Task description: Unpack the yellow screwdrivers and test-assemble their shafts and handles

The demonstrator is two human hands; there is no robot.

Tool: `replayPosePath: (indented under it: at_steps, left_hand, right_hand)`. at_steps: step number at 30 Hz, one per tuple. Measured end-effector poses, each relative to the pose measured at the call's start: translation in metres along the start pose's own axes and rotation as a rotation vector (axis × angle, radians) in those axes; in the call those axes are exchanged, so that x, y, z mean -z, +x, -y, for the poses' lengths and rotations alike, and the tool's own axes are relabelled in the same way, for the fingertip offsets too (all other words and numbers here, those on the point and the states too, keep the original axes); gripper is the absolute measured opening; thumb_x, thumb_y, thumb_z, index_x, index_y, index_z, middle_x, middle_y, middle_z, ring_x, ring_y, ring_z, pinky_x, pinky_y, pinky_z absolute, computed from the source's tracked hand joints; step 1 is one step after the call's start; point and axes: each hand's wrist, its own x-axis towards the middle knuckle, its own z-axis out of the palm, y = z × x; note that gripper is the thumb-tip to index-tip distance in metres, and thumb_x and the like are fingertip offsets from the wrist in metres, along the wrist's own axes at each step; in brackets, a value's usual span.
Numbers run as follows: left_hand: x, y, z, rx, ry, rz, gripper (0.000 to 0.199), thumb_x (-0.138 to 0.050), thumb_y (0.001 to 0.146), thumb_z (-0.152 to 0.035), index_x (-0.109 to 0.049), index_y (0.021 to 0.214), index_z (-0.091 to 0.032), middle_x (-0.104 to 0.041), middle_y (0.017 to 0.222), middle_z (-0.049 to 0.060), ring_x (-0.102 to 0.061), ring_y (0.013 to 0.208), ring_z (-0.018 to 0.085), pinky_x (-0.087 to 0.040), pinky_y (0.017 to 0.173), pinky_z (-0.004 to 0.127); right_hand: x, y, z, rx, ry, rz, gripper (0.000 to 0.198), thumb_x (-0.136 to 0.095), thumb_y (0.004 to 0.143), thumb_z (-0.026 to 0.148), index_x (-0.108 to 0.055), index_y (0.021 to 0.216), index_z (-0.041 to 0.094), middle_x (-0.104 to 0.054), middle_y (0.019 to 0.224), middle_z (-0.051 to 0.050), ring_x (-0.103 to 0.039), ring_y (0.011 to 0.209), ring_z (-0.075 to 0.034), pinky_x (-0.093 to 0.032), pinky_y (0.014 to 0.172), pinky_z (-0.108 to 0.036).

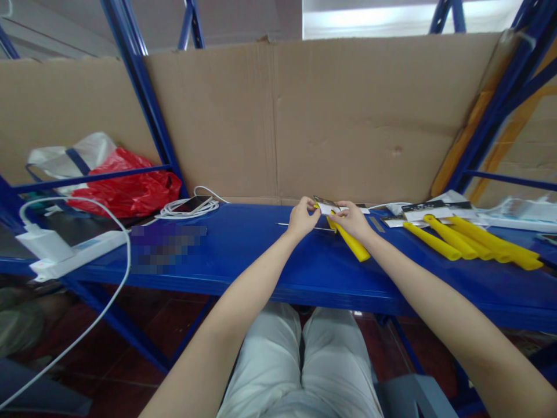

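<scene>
My left hand (304,217) is closed with its fingertips on the left edge of a small white and black card (327,207). My right hand (351,221) pinches the card's right side between thumb and fingers. Below the card, a yellow tapered handle (354,246) slants toward me on the blue shelf, passing close by my right hand; its upper end is partly hidden. A thin metal rod (282,224) lies across the shelf under my hands, its middle covered. Beside my right wrist is a flat grey strip (376,224).
Several yellow handles (435,241) lie at right, against white and black packets (429,210). At left are a power strip (87,253) with a charger (44,244), a coiled white cable (187,210), and a red plastic bag (128,184). Cardboard (348,116) walls the back of the blue shelf (243,249).
</scene>
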Motion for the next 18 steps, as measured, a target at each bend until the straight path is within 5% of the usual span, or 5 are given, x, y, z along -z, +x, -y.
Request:
replayPosePath:
  at_steps: [10,18]
  left_hand:
    - [-0.003,-0.007,-0.006,-0.090,-0.234,0.256,0.020,-0.065,0.077,-0.027,-0.065,0.095,-0.018,-0.069,0.106,0.010,-0.063,0.101,0.023,-0.044,0.092,0.033]
    - [-0.009,-0.003,0.007,0.062,-0.274,0.363,0.029,-0.054,0.084,-0.037,-0.070,0.099,-0.018,-0.070,0.108,0.008,-0.059,0.110,0.026,-0.039,0.100,0.038]
  right_hand:
    - [0.001,0.001,0.003,0.026,-0.026,-0.041,0.050,-0.070,0.065,0.028,-0.053,0.110,0.013,-0.064,0.077,-0.005,-0.062,0.073,-0.020,-0.049,0.068,-0.033]
    - [-0.001,-0.006,0.011,0.036,0.069,0.032,0.054,-0.068,0.066,0.025,-0.051,0.116,0.013,-0.065,0.077,-0.004,-0.060,0.068,-0.017,-0.049,0.064,-0.030]
